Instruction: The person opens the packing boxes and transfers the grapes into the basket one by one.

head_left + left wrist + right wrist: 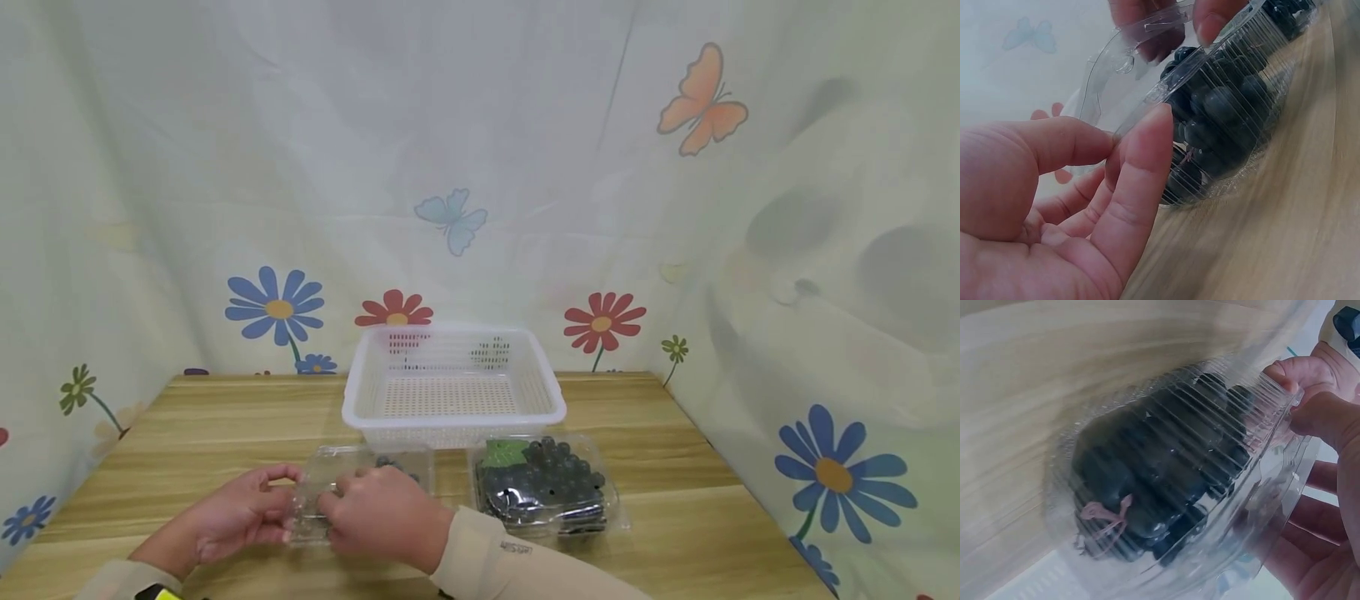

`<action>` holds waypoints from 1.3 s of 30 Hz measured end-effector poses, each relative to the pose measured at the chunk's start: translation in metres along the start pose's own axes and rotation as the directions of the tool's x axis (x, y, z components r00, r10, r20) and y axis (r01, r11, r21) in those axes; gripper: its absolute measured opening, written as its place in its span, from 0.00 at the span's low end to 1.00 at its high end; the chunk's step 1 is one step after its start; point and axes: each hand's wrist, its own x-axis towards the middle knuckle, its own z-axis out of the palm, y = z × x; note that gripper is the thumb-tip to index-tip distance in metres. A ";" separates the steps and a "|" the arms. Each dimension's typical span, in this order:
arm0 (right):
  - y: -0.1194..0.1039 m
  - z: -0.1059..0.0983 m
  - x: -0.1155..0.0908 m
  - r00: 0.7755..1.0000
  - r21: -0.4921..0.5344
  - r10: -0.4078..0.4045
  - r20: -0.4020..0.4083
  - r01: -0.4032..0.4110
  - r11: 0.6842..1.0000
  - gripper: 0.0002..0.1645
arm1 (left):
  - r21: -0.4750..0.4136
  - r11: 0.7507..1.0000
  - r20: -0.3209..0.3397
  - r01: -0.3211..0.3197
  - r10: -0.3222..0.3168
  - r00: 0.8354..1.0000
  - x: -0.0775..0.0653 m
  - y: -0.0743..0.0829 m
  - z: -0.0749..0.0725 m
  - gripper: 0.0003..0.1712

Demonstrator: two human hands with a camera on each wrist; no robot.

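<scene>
A clear plastic clamshell box of dark grapes rests on the table in front of me, its lid a little apart from the base along the near edge. My left hand pinches the left corner of the rim between thumb and finger. At the near side, my right hand grips the box's edge, thumb on the base rim and fingers against the lid. In the right wrist view a pink tie shows among the grapes. In the head view my right hand hides much of this box.
A second clear clamshell with dark grapes and a green leaf stands to the right. Behind both boxes is a white slotted basket. Flower-printed curtains enclose the wooden table at the back and sides.
</scene>
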 end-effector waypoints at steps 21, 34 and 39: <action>0.025 -0.008 -0.030 0.991 0.173 0.053 0.120 -0.074 0.982 0.22 | 0.004 1.000 0.005 0.001 -0.001 1.000 -0.004 0.000 -0.002 0.14; 0.032 -0.007 -0.033 0.988 0.199 0.012 0.157 -0.044 0.979 0.17 | 0.006 1.000 0.010 -0.015 0.015 1.000 -0.004 0.000 0.001 0.14; 0.032 -0.007 -0.031 0.992 0.144 -0.017 0.127 -0.001 0.990 0.13 | 0.009 1.000 -0.001 -0.004 0.004 1.000 -0.002 -0.001 0.001 0.13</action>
